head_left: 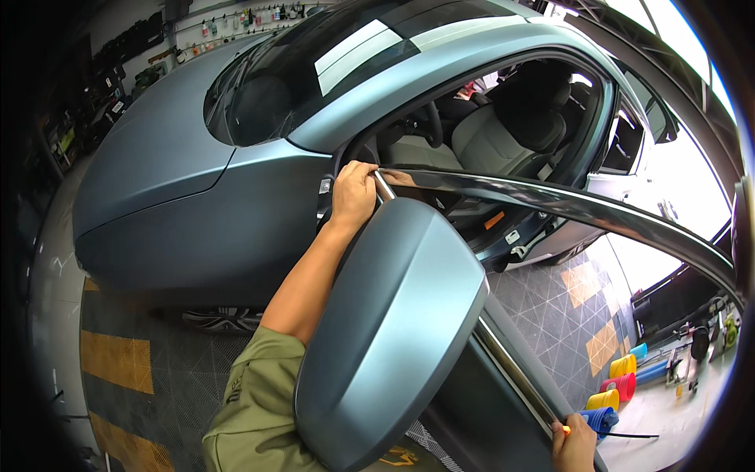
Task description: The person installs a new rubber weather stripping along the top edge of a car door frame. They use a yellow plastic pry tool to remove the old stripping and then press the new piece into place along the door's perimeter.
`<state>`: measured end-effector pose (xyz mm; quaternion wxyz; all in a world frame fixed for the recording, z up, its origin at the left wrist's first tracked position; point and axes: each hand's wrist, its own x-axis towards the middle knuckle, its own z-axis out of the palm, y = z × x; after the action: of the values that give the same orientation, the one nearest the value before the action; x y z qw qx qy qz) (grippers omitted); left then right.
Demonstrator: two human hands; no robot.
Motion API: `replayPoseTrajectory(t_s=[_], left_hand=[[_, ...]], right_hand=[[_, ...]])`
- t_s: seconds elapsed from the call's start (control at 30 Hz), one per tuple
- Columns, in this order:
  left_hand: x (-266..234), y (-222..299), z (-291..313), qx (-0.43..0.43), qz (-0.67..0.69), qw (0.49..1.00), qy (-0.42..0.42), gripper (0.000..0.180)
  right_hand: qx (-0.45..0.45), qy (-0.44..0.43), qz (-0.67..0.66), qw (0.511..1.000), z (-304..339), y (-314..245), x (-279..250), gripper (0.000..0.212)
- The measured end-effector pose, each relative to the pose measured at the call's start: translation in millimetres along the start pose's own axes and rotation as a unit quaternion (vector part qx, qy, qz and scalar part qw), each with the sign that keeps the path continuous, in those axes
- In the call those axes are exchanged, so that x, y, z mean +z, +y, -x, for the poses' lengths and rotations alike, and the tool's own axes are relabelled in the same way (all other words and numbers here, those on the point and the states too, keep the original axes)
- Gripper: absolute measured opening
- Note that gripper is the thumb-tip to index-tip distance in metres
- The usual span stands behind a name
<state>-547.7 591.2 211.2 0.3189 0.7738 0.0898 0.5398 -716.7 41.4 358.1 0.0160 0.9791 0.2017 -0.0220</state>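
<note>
Chrome trim strip [550, 200] runs along the open door's [503, 409] window frame, from centre toward 3 o'clock. Left hand [354, 193] at centre, fingers curled shut over the strip's front end. Right hand [574, 448] at 5 o'clock on the door's window sill, pinching a small yellow tool [565, 429]. Matte grey mirror [393, 330] sits between the hands. Coloured cones [621, 385] on floor, 4 o'clock.

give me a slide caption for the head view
Left hand grips the front end of the open car door's window frame above the matte grey mirror; right hand rests at the door's lower edge.
</note>
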Motion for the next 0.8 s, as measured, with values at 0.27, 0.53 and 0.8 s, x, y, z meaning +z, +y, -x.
replayPoseTrajectory(t_s=[0.27, 0.53, 0.8], left_hand=[[13, -17, 1, -0.019, -0.003, 0.999, -0.043, 0.028], [6, -31, -4, 0.033, -0.186, 0.982, -0.021, 0.025], [0, 29, -17, -0.044, -0.222, 0.968, -0.105, 0.023]], right_hand=[[-0.016, 0.046, 0.011, 0.999, 17, -10, 13, 0.020], [-0.020, 0.016, -0.006, 1.000, 4, 0, 4, 0.025], [-0.058, -0.026, -0.026, 0.998, 1, 22, 6, 0.022]])
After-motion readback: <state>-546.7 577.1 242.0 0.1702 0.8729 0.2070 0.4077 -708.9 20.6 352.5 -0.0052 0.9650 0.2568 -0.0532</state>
